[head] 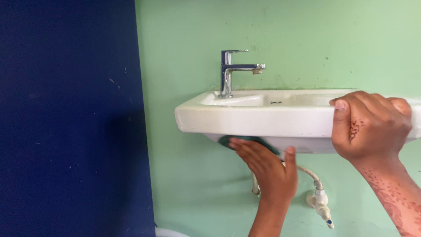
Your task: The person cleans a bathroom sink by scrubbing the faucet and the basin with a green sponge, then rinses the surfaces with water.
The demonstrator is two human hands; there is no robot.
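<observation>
Glossy white ceramic sink point(245, 118), shiny chrome metal tap point(228, 72), matt green wall point(307, 35).

tap point(232, 70) on sink point(263, 118); pad point(228, 141) beneath

A pale green wall point(285, 35) fills most of the view, matt and lightly marked; small dark specks and scuffs dot it, thickest in a faint grimy line just above where the basin meets it; the paint looks a little uneven lower down. To the left stands a deep blue panel point(66, 118), flat and upright, running from top to bottom of the view; whether it is a door or a partition cannot be told; a few pale scratches and flecks show on its surface. Its right edge meets the green wall in a straight vertical line; light is soft and even, with a dim shadow beneath the basin.
</observation>
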